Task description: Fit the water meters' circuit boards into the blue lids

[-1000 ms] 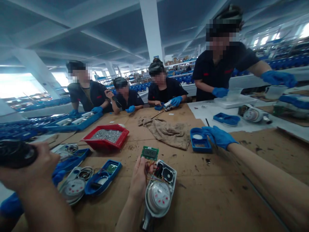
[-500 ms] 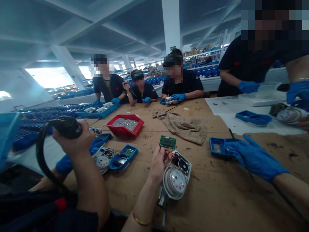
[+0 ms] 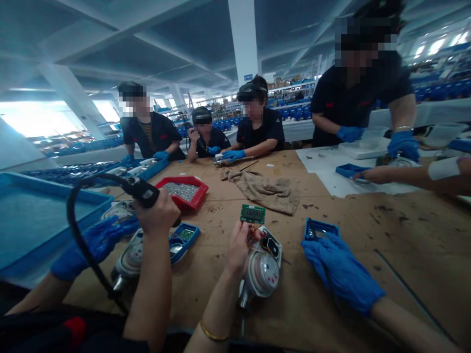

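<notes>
Bare, with a gold bracelet, my left hand point(image 3: 236, 250) pinches a small green display circuit board point(image 3: 252, 214) upright. Wires run from the board down to a grey meter body point(image 3: 263, 274) with a round clear face and red dots, which lies tilted beside that hand. To the right, my blue-gloved right hand point(image 3: 342, 269) has its fingers closed on a blue plastic cover point(image 3: 321, 226) with a rectangular opening. A thin dark rod crosses the cover and glove; how it is held is unclear. The gloved fingertips are partly hidden.
At left, a co-worker's bare hand point(image 3: 158, 213) grips a black corded tool point(image 3: 142, 191) above another meter and blue cover point(image 3: 187, 235). A red bin point(image 3: 200, 196) holds small metal parts. A brown rag point(image 3: 265, 189) and a long rod point(image 3: 412, 289) lie on the cardboard.
The view has turned right. My gloved hand has moved left and closed at the blue cover. The co-worker's tool has shifted right and tilted. A bandaged arm now shows at the right.
</notes>
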{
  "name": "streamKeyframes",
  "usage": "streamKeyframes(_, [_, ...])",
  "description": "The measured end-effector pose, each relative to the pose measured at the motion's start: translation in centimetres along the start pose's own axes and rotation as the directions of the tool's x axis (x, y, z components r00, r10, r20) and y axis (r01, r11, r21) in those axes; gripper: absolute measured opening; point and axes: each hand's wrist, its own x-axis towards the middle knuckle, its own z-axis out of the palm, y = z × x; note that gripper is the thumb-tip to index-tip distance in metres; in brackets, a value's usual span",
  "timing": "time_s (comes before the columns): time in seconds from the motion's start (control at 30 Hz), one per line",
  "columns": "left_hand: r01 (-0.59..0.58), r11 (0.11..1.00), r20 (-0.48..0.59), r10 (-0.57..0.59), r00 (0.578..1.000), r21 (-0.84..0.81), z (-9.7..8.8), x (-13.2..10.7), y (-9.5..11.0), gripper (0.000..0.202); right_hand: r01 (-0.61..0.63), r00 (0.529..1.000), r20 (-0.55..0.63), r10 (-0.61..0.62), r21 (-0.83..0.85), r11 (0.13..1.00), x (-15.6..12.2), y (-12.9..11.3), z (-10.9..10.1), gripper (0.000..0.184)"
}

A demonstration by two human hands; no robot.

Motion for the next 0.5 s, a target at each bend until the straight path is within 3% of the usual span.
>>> streamKeyframes(0.1, [0.057, 0.998, 0.018, -0.057, 0.998, -0.013, 0.2, 0.2, -1.1, 0.055, 0.037, 0.995, 0.093, -0.028, -0.097, 0.995, -1.0, -2.1, 0.2, 0.029])
streamKeyframes(0.17, [0.09, 0.996, 0.044, -0.09, 0.995, 0.014, 1.4, -0.4, -1.7, 0.057, 0.031, 0.993, 0.119, -0.021, -0.082, 0.996, -1.7, -3.3, 0.2, 0.03])
streamKeyframes(0.27, [0.172, 0.979, 0.109, -0.184, 0.977, 0.113, 5.7, -3.6, -3.7, 0.057, 0.054, 0.995, 0.086, -0.051, -0.043, 0.998, -2.8, -5.0, 0.0, 0.03])
streamKeyframes(0.4, [0.264, 0.946, 0.196, -0.3, 0.934, 0.19, 13.0, -10.5, -8.1, 0.046, 0.045, 0.999, 0.027, -0.046, 0.047, 0.998, -4.3, -6.4, -1.1, 0.029])
streamKeyframes(0.5, [0.301, 0.932, 0.209, -0.34, 0.917, 0.201, 16.2, -13.8, -10.1, 0.045, 0.0, 1.0, -0.016, 0.001, 0.096, 0.995, -5.1, -6.2, -2.4, 0.032])
